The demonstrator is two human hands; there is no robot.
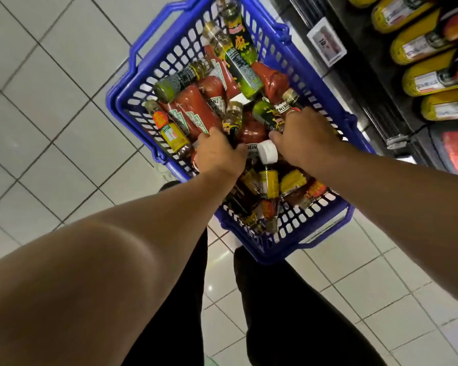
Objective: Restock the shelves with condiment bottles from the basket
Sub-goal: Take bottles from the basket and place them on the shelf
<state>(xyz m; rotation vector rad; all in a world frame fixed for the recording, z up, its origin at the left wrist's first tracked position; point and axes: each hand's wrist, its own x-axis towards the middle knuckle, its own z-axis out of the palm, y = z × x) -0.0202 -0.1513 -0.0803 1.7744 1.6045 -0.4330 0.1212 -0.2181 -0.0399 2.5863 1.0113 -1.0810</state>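
Observation:
A blue plastic basket (122,101) stands on the tiled floor, full of lying condiment bottles: red ketchup bottles (193,107), green-and-black sauce bottles (242,64) and small yellow-labelled ones (173,136). Both my hands are down inside it. My left hand (218,155) curls round a dark bottle with a gold cap (233,118). My right hand (306,138) grips a green-and-black bottle (263,114), with fingers over its body. A ketchup bottle's white cap (267,152) pokes up between the two hands. What lies under my palms is hidden.
The shelf unit (376,101) runs along the right, with rows of yellow-labelled bottles (418,46) and a price tag (327,44) on its edge. The basket's near end sits just in front of my dark trouser legs (275,313). Pale floor tiles (50,88) spread to the left.

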